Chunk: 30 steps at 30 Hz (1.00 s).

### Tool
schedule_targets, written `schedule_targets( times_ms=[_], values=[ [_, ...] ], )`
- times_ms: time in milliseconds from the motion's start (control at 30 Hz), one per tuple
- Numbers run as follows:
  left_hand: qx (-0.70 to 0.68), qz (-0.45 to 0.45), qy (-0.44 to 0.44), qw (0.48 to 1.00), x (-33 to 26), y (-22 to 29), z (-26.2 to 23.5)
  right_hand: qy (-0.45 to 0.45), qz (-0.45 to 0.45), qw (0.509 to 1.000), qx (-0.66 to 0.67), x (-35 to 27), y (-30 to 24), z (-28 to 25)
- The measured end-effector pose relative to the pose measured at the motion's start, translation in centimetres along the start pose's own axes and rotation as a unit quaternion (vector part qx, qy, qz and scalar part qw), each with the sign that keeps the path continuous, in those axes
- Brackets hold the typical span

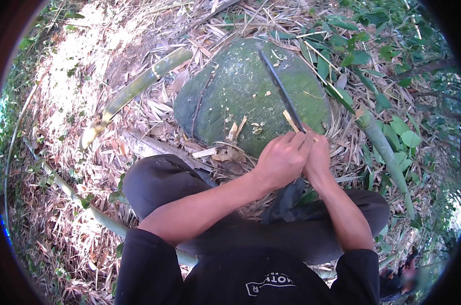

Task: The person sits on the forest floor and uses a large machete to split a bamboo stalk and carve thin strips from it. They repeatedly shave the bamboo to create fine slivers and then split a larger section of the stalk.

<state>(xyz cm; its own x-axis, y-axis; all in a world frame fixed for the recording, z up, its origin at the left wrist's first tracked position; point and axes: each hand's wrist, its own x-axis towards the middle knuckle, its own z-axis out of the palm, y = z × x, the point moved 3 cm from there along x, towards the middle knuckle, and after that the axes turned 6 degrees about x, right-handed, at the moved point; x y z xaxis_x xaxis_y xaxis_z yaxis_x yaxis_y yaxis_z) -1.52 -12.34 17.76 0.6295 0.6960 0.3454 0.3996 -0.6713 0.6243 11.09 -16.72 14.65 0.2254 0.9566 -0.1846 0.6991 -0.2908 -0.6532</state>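
Observation:
Both of my hands are closed and close together above the right front part of a large green, rock-like mound [230, 96]. A long dark knife blade [279, 84] points away from me, over the mound, its base at my right hand [319, 156]. That hand's fingers are wrapped round the handle, which is hidden. My left hand [282, 156] is curled tight on a thin, pale bamboo strip [291, 121]. The strip lies against the blade near its base and sticks out beyond my fingers. Pale shavings [235, 131] and small chips are scattered over the mound.
A cut bamboo pole [131, 96] lies at the left of the mound, another [388, 152] at the right. A longer stalk [73, 193] runs by my left knee. Dry leaves [63, 239] cover the ground; green plants grow at the right. Someone's hand [408, 277] shows at the lower right.

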Motion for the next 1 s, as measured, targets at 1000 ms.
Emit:
schedule_targets(
  times_ms=[1000],
  values=[
    [0.018, 0.002, 0.011, 1.0, 0.6, -0.4, 0.0, 0.034, -0.015, 0.997, 0.064, 0.5, 0.7, 0.9]
  ],
)
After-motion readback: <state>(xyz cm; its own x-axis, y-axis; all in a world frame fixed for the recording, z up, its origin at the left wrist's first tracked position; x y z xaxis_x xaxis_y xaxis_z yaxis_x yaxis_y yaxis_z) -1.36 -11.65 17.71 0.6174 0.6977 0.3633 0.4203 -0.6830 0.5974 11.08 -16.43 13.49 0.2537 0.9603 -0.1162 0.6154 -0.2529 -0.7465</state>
